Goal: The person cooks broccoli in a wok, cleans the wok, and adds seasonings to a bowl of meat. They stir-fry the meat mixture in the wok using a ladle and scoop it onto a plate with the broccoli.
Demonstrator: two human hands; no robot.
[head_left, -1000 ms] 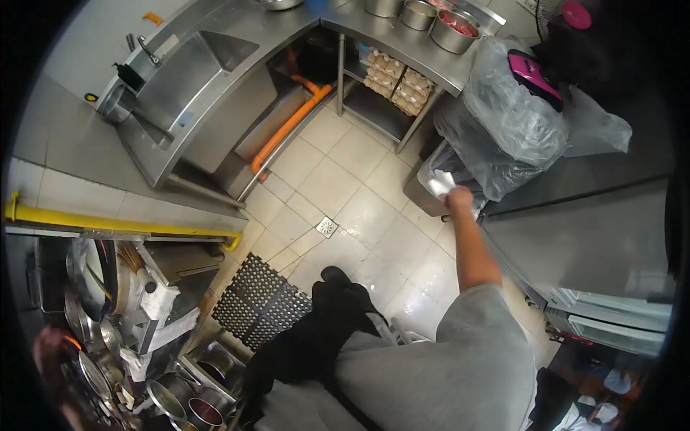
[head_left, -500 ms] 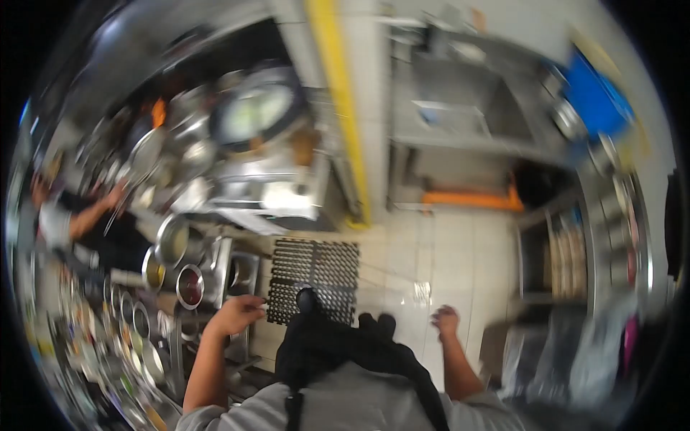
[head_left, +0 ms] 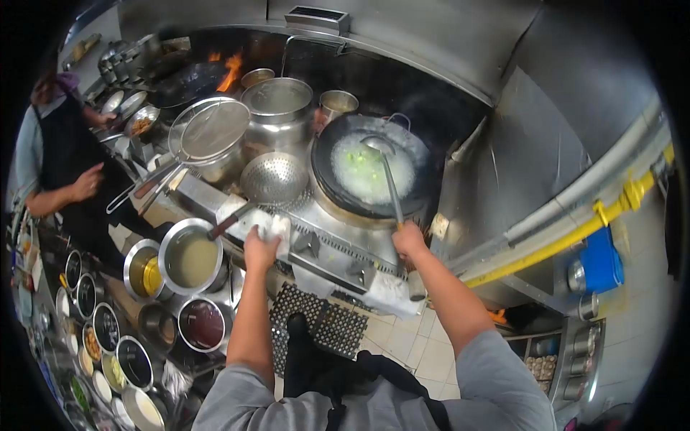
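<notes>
My right hand (head_left: 409, 241) is closed round the handle of a long metal ladle (head_left: 388, 172). The ladle's bowl rests in a black wok (head_left: 323, 172) on the range, among bubbling pale liquid and green pieces (head_left: 357, 156). My left hand (head_left: 261, 249) is at the front edge of the range, touching or right beside a white cloth (head_left: 277, 231); its fingers look curled, and a grip on the cloth is not clear. A perforated metal strainer (head_left: 274, 179) with a wooden handle lies just beyond it, left of the wok.
A co-worker (head_left: 61, 158) stands at the far left near a flaming wok (head_left: 188, 85). A mesh skimmer (head_left: 215, 129) lies on a pot. Pots and bowls, one with dark red liquid (head_left: 201, 325), fill the lower left. A yellow pipe (head_left: 560, 233) runs along the right.
The view has swung from the sink and bagged bin round to the range. My right hand, earlier at the bin with something white, now holds the ladle. My left hand has come forward to the range edge.
</notes>
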